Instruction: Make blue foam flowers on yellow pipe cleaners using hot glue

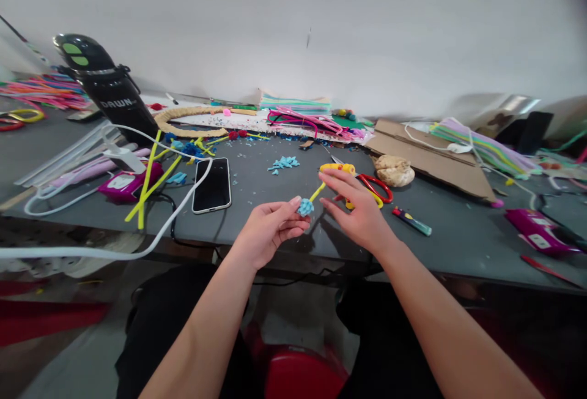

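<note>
My left hand (275, 227) pinches a small light-blue flower (305, 207) made of short fuzzy pieces. A yellow fuzzy stem (317, 191) slants from the flower up toward my right hand (355, 206). The right hand's thumb and fingers are apart around the stem's far end, and whether they touch it is hard to see. Just beyond those fingers lies a yellow object (338, 168), partly hidden. Scissors with red and yellow handles (376, 187) lie beside the right hand. A small pile of light-blue fuzzy pieces (283, 164) sits farther back on the dark table.
Left of my hands are a phone (211, 185), yellow pipe cleaners (145, 188), a white cable (177, 215) and a tall black bottle (110, 90). On the right lie a crumpled beige lump (393, 170), a small tube-shaped lighter (411, 221) and cardboard (431, 160).
</note>
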`<state>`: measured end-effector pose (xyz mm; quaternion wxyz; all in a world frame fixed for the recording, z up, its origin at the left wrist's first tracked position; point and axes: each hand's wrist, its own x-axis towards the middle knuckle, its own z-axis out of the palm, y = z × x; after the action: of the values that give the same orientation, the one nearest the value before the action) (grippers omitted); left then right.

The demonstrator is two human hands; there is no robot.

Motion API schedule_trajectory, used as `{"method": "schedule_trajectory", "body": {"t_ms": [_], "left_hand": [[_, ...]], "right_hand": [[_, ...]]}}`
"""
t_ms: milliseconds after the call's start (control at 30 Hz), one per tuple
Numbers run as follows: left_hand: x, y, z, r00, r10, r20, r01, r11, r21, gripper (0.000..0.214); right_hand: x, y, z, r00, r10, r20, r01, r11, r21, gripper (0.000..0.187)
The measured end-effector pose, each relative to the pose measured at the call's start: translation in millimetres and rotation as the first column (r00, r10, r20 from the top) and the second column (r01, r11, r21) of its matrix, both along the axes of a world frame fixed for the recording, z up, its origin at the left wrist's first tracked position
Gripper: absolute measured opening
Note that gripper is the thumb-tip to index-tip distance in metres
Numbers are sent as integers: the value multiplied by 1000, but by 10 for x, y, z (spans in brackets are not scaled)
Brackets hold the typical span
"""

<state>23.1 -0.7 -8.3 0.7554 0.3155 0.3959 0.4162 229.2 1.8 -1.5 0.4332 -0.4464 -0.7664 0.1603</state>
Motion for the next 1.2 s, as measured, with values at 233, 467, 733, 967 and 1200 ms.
{"method": "schedule_trajectory", "body": {"t_ms": [233,467,733,967,1200], "left_hand": [[5,-22,5,999,-27,-32,29,998,61,31],[-26,-12,-33,999,-14,-53,17,997,72,27],[-148,31,-50,939,211,-271,-115,937,330,31],[-216,65,-45,883,317,-347,-138,880,455,30],[-334,39,78,955,266,-130,-189,886,423,24]], "right_hand": [[-97,28,-97,996,13,91,-20,997,80,15],[-154,52,-158,994,88,66,-86,996,-31,12],[34,82,-105,988,5,152,-5,1000,1,23],[-50,137,-169,886,195,420,-215,977,2,45],[-139,185,-235,856,196,478,-204,978,-36,22]]}}
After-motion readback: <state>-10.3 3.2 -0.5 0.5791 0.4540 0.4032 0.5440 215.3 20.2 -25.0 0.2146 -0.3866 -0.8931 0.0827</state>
